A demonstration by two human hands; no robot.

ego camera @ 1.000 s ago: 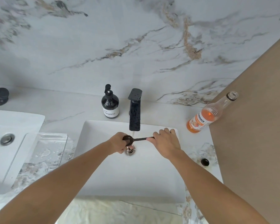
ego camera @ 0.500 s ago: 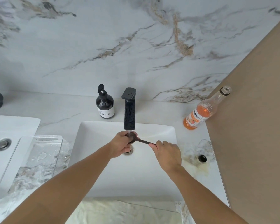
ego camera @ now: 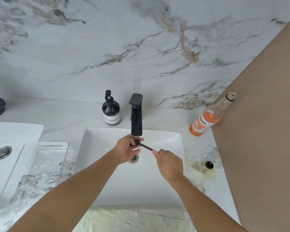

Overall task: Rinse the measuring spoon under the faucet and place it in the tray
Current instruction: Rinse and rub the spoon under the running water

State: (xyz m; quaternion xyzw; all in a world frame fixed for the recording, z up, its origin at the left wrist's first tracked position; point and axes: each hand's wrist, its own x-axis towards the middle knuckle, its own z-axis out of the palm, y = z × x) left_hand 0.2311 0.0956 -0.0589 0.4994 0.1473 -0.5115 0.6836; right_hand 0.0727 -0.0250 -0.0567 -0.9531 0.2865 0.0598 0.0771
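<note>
I see marble wall [ego camera: 107, 47], pale table [ego camera: 65, 118], white sink [ego camera: 164, 141]; both hands, left hand [ego camera: 126, 150] and right hand [ego camera: 170, 162], clamped on measuring spoon [ego camera: 145, 146] under faucet [ego camera: 136, 118].

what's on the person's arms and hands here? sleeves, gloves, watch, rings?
Nothing visible. Both forearms are bare right to the bottom edge of the frame, so no sleeves show. The left hand and right hand have no gloves, and no watch, bracelet or ring can be seen. Nails look short and unpainted, though they're small in this view.
</note>
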